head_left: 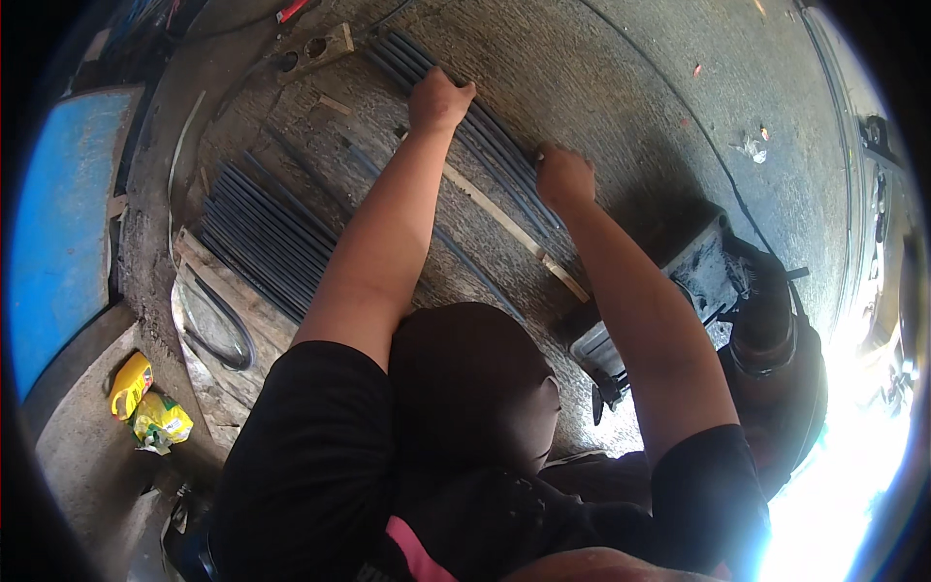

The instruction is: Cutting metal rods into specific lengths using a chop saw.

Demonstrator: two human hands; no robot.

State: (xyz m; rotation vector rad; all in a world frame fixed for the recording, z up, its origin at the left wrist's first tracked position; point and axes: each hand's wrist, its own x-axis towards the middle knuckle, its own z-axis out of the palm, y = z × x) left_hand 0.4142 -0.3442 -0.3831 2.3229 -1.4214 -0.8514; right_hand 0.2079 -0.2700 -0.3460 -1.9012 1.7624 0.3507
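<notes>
A bundle of long, dark grey metal rods (500, 153) lies slantwise on the rough floor ahead of me. My left hand (441, 100) is closed over the rods towards their far end. Lower down, on the right side of the same bundle, my right hand (565, 177) has its fingers curled in at the rods' edge; its fingertips are partly hidden. To the left, a second stack of similar rods (262, 238) rests side by side, partly behind my left forearm. Between the two groups lie a thin wooden strip (495, 210) and a few loose rods (470, 264).
A grey metal machine (703, 267) stands close by my right forearm. A black cable (669, 87) crosses the floor beyond. At far left are a blue panel (68, 213) and yellow packets (160, 419). A wood block with holes (315, 50) lies near the rods' far end.
</notes>
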